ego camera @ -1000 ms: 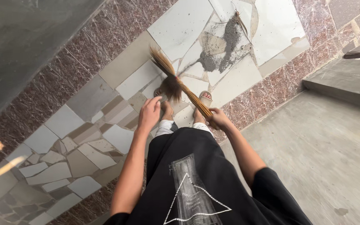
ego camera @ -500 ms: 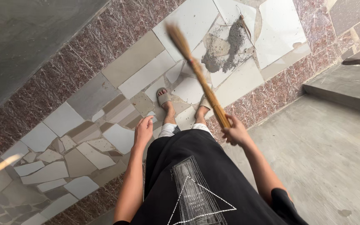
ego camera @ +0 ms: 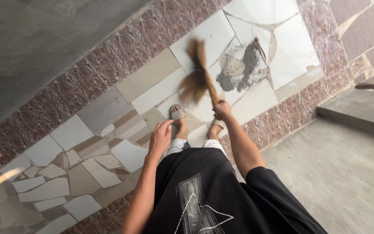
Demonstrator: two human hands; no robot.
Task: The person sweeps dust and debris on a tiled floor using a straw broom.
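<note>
Right hand (ego camera: 222, 109) gripping broom (ego camera: 199, 76), left hand (ego camera: 160, 138) loose

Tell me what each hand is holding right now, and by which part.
The right hand grips a short broom by the handle end, bristles blurred and pointing away over the tiled floor. The left hand holds nothing, fingers loosely open.

Right hand (ego camera: 222, 109) is fisted at the end of an arm extended toward 12 o'clock, while left hand (ego camera: 160, 138) hangs empty at 9 o'clock of it, fingers loosely curled.
</note>
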